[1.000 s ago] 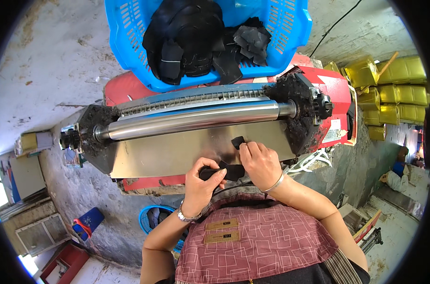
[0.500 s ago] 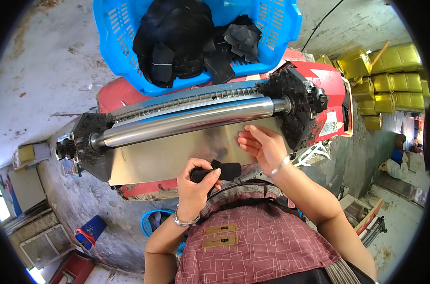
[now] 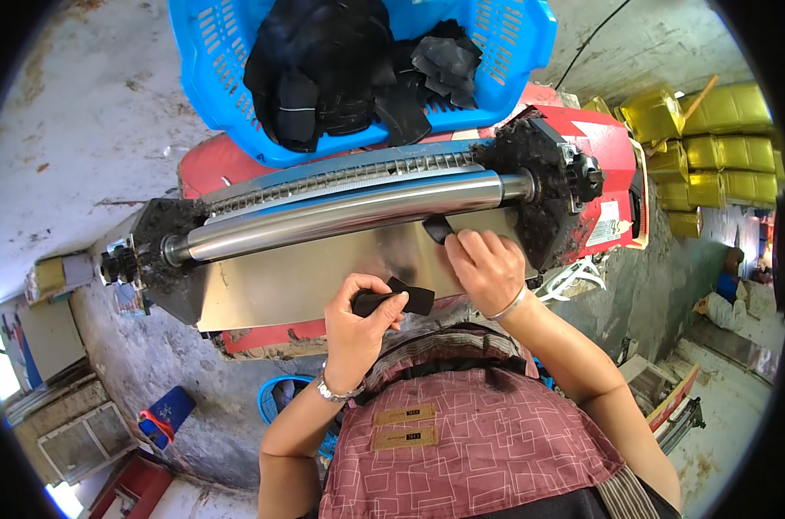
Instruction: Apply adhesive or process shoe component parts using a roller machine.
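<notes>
Matte blk strip (image 3: 437, 228), small, thin & flat-looking w/ a slight curve, sits at the R hand (image 3: 488, 268); its far end is right by the lower edge of the steel roller (image 3: 349, 216), can't tell if it's touching or going under. L hand (image 3: 362, 316) has a small bunch of blk pieces (image 3: 418, 301), also matte & flat: one squarish end sticks out to the R past the thumb, a pointed corner pokes up behind it, the rest is tucked in the palm; exact no. can't be told. Re position: strip is just beyond the R fingertips, over the R part of the bare metal feed plate (image 3: 280, 285); bunch is lower & further L, in the L grip near the plate's front edge, well apart from the strip. R hand: fingers bent & bunched, tips closed on the strip's near end, thumb mostly hidden. L hand: curled closed, thumb pressed on top of the bunch. Metal-band watch (image 3: 330, 389) on L wrist, plain bangle (image 3: 507, 304) on R. Behind the roller, a blue plastic basket (image 3: 535, 39) w/ slotted sides holds more blk pieces (image 3: 323, 78), larger ones incl.
</notes>
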Demonstrator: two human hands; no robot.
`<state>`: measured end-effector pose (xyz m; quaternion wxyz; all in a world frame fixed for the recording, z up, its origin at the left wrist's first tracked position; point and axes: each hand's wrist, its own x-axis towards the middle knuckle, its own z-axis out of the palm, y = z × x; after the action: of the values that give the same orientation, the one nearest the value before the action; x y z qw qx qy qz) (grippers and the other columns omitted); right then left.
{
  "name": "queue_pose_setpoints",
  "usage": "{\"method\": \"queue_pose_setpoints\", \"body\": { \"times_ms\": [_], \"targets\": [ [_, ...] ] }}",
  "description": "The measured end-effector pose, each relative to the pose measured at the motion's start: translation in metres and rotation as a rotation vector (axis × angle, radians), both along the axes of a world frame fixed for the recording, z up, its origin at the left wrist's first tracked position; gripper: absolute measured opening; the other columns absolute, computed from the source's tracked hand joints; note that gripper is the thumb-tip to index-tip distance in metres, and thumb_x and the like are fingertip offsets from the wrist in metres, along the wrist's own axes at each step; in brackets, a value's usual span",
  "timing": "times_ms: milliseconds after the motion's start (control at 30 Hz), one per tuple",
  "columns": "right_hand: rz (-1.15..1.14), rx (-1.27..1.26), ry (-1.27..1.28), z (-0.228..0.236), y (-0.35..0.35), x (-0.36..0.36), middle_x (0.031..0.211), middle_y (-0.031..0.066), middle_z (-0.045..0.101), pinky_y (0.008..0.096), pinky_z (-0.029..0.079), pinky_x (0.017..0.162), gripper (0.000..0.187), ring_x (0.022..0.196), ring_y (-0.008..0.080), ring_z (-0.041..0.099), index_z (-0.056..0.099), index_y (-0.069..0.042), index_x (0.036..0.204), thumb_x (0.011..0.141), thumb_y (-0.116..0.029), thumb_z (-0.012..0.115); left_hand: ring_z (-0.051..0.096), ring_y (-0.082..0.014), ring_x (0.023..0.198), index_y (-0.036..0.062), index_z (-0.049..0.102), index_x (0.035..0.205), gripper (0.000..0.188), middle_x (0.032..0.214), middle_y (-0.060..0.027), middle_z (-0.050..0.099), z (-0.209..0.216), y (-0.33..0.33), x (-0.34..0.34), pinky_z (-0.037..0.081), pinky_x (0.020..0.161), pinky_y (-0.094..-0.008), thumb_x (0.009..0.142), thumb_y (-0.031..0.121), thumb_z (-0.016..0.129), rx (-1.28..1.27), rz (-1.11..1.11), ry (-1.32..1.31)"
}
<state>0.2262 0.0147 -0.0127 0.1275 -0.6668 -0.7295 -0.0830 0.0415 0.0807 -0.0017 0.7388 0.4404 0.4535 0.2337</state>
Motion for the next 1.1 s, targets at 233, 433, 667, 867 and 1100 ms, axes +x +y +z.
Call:
{"method": "queue_pose_setpoints", "body": {
  "times_ms": [233,433,667,867,1100],
  "targets": [
    [-0.333,-0.545,1.445,0.02,-0.015,-0.025,0.057,0.0041,0.055,0.0226,0.041,0.046,0.014,0.052,0.0039,0.051,0.059,-0.002,0.076,0.079,-0.016,0.063,0.055,-0.0099,0.055,0.0021,0.048,0.082,0.02,0.067,-0.0047,0.055,-0.006,-0.004,0.005,0.046,0.048,-0.021,0.073,0.001,0.066,0.058,0.055,0.004],
    [-0.855,-0.567,2.054,0.018,-0.013,-0.007,0.071,0.0069,0.061,0.0211,0.045,0.046,0.013,0.052,0.0096,0.056,0.056,-0.003,0.07,0.08,-0.01,0.058,0.056,-0.0115,0.054,0.0021,0.049,0.085,0.021,0.068,-0.006,0.056,-0.008,0.002,0.001,0.046,0.048,-0.0218,0.075,0.006,0.067,-0.05,0.107,-0.034],
    [-0.69,-0.498,1.834,0.014,0.0,-0.008,0.08,0.0105,0.063,0.0228,0.047,0.05,0.012,0.056,0.0117,0.058,0.061,-0.001,0.08,0.08,-0.012,0.058,0.056,-0.0121,0.056,0.0009,0.049,0.086,0.017,0.068,-0.0071,0.056,-0.006,-0.001,0.002,0.046,0.049,-0.0228,0.076,0.002,0.063,-0.105,0.051,-0.044],
    [-0.904,-0.508,2.132,0.005,0.01,-0.005,0.075,0.0068,0.062,0.0222,0.045,0.049,0.019,0.054,0.0111,0.056,0.057,-0.001,0.094,0.082,-0.016,0.054,0.057,-0.0126,0.059,-0.0002,0.049,0.087,0.014,0.069,-0.0081,0.057,-0.002,0.0,0.004,0.047,0.05,-0.0236,0.078,0.0,0.06,-0.163,0.047,-0.068],
    [-0.474,-0.834,1.679,0.016,0.0,-0.015,0.067,0.0019,0.058,0.0182,0.044,0.047,0.014,0.049,0.0069,0.052,0.058,-0.004,0.084,0.082,-0.018,0.058,0.054,-0.0098,0.054,-0.0021,0.051,0.088,0.015,0.072,-0.01,0.059,-0.004,0.004,0.007,0.045,0.049,-0.022,0.08,0.008,0.06,-0.209,0.069,-0.105]
  ]
}}
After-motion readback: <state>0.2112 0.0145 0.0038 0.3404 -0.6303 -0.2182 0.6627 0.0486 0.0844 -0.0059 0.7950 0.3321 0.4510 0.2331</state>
